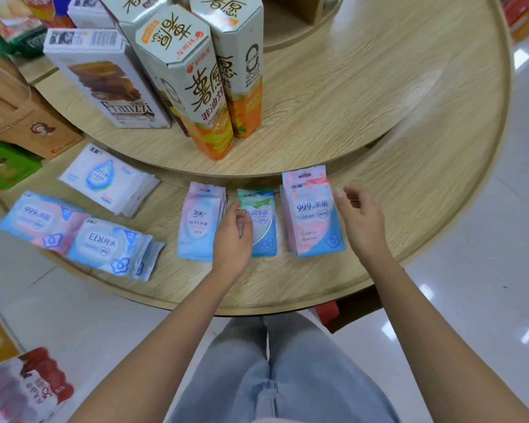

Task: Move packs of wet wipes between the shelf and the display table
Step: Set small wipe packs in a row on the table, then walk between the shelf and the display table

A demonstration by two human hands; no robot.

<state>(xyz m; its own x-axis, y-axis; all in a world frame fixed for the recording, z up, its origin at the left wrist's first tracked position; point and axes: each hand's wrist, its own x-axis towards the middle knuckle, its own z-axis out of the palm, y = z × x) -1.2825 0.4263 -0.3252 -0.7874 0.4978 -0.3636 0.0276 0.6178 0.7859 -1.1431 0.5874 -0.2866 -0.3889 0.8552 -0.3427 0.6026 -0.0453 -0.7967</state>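
Three small stacks of wet wipe packs lie in a row on the lower ring of the round wooden display table [287, 285]: a pink-and-blue stack [197, 224], a green-and-blue pack [264, 227] and a pink stack marked 99.9 [310, 215]. My left hand [232, 236] rests between the first two, its fingers curled over the left edge of the green-and-blue pack, which lies flat. My right hand [359, 218] hovers just right of the pink stack, fingers loosely apart, holding nothing.
Larger wipe packs lie further left: a white pile [110, 181], a blue-pink pack [43, 221] and an EDI pack [113, 245]. Tall snack boxes [193, 87] and a biscuit box [104, 83] stand on the raised upper tier. Bare wood extends to the right. Packaged goods lie on the floor at lower left.
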